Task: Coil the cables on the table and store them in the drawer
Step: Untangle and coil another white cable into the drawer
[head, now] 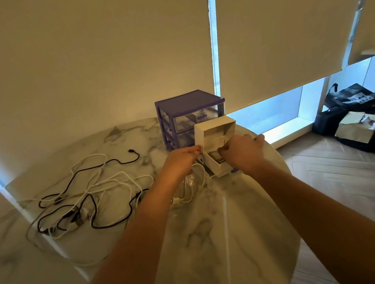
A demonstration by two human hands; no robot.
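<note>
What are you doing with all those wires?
A person is tidying cables on a marble table. Both hands are busy at a small white box in front of a purple drawer unit: the left hand and right hand each seem to pinch something thin there, though what exactly is too small to tell. A tangle of black and white cables lies loose on the table to the left, not yet coiled.

Your head camera is looking forward and down from close above, taking in the marble worktop [219, 234] and the blinds [96, 58] beyond it.
</note>
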